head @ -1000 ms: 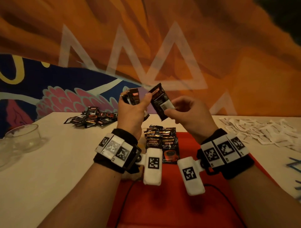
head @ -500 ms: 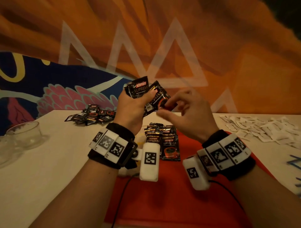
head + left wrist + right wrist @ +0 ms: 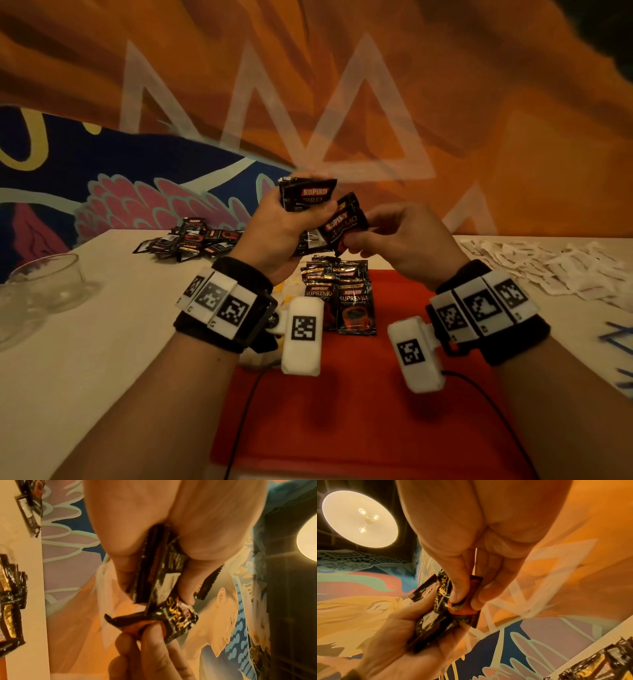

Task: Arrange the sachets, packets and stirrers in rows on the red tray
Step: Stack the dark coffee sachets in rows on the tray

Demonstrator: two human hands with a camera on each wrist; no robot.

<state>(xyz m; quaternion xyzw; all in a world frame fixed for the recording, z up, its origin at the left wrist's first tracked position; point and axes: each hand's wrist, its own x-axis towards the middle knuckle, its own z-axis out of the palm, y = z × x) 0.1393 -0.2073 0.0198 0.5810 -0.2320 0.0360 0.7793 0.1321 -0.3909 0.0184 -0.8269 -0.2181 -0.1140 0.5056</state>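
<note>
Progress partial: two overlapping rows of coffee packets [image 3: 342, 294] lie at the far end of the red tray [image 3: 342, 411]. Left hand [image 3: 274, 233] clamps a small stack of packets [image 3: 306, 197]; right hand [image 3: 407, 240] pinches one packet [image 3: 342, 228] from it between thumb and fingers. Outstanding: loose dark packets [image 3: 191, 240] far-left on table [image 3: 102, 342], white sachets [image 3: 548, 267] far-right. Stirrers not identifiable.

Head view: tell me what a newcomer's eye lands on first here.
Centre frame, raised above the table, the left hand grips a bunch of black Kopiko coffee sachets while the right hand pinches one black sachet at the bunch's edge. Below them, a flat red tray holds rows of the same sachets at its far end.
</note>
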